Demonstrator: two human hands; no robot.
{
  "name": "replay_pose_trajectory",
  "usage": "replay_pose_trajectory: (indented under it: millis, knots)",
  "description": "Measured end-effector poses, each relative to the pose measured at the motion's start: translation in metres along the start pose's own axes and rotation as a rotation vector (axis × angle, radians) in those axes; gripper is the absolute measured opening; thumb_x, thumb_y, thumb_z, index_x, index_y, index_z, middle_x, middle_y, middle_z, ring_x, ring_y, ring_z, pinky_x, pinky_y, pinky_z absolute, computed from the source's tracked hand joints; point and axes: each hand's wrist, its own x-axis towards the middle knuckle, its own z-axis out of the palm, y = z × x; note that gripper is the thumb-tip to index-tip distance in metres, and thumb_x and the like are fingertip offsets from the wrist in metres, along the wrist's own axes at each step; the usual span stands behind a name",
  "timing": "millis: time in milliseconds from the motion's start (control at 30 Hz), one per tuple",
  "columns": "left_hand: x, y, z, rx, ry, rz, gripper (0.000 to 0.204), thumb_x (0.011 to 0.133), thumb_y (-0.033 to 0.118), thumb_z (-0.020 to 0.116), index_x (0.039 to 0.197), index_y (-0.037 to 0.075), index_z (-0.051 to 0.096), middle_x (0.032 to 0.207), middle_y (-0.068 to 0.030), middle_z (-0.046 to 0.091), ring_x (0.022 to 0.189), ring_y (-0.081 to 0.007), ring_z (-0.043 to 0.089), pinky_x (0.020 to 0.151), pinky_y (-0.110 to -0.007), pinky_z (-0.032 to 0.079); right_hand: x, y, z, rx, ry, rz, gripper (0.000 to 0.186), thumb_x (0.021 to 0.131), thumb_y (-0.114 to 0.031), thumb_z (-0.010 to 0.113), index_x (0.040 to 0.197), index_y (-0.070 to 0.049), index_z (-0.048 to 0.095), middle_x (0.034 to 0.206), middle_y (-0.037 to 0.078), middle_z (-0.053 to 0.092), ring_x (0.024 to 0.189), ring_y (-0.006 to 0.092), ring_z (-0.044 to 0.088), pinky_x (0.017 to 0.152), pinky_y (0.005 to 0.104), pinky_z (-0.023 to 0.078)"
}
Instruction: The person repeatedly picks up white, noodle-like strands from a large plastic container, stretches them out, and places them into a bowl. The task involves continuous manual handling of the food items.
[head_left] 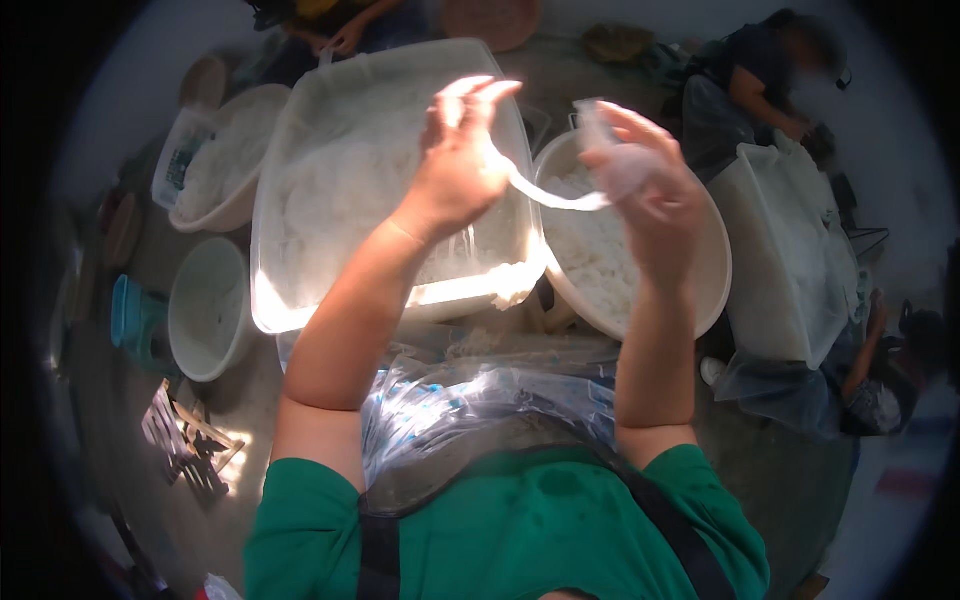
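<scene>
A soft, wet-looking white strip (562,201) sags between my two hands, above the gap between a large tub and a round basin. Its left end meets the thumb side of my left hand (465,160), whose upper fingers are bent and raised in bright light. My right hand (648,180), smeared by motion, is closed around the other end, with a pale translucent part sticking up past the fingers. What exactly the strip is, I cannot make out. Under my left arm stands the rectangular white tub (268,240), holding pale pieces in cloudy liquid. Similar pieces fill the round basin (715,265) below my right hand.
At left are a filled oval basin (188,222), a pale round bucket (185,320), a blue plastic stool (125,312) and a small wooden stool (185,435). A white crate (770,265) stands at right. Other people sit at the far edge and right.
</scene>
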Motion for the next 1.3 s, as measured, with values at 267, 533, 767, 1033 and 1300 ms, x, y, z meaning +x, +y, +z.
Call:
replay_pose_trajectory:
  millis: [267,533,767,1033,1300]
  knots:
    - [-0.044,0.018,-0.001,-1.087,-0.585,-0.619,0.028,0.088,0.030,0.045,0.104,0.008,0.048,0.082,0.0033,0.042,0.069,-0.0050,0.035,0.063,-0.019,0.030,-0.021,0.026,0.000,0.623,0.219,0.324,0.024,0.083,-0.029,0.065,0.091,-0.006,0.068,0.125,0.016,0.053,0.112,0.0217,0.049,0.097,0.0372,0.035]
    - [-0.073,0.027,0.041,-0.971,-0.227,-0.436,0.017,0.089,0.016,0.038,0.079,0.006,0.046,0.067,0.0002,0.043,0.060,-0.0077,0.040,0.056,-0.023,0.036,-0.009,0.006,0.027,1.468,-0.117,0.374,0.020,0.095,-0.030,0.041,0.101,-0.013,0.050,0.086,0.009,0.059,0.049,0.0080,0.040,0.045,0.0238,0.036]
    - [-0.016,0.024,0.018,-1.709,-0.207,-0.939,0.027,0.087,0.015,0.036,0.060,0.013,0.034,0.057,0.0028,0.029,0.050,-0.0094,0.027,0.044,-0.023,0.026,-0.052,0.061,0.025,-0.411,-0.192,0.153,0.046,0.068,-0.015,0.076,0.109,-0.007,0.055,0.103,0.014,0.058,0.092,0.0253,0.058,0.081,0.0327,0.048]
    - [-0.028,-0.015,0.022,-0.884,0.254,-0.554,0.035,0.091,0.036,0.047,0.096,0.002,0.051,0.073,-0.0038,0.051,0.066,-0.0138,0.047,0.063,-0.028,0.042,-0.064,0.021,0.061,0.673,-0.131,0.544,0.017,0.084,-0.014,0.060,0.089,0.001,0.068,0.110,0.018,0.059,0.089,0.0187,0.062,0.096,0.0384,0.041]
    - [-0.089,0.019,0.039,-1.021,-0.267,-0.437,0.025,0.094,0.027,0.044,0.099,0.003,0.050,0.077,-0.0053,0.050,0.071,-0.0182,0.048,0.065,-0.029,0.040,-0.041,0.007,0.043,0.721,-0.083,0.588,0.020,0.086,-0.011,0.057,0.080,0.006,0.066,0.093,0.014,0.067,0.083,0.0180,0.063,0.093,0.0400,0.044]
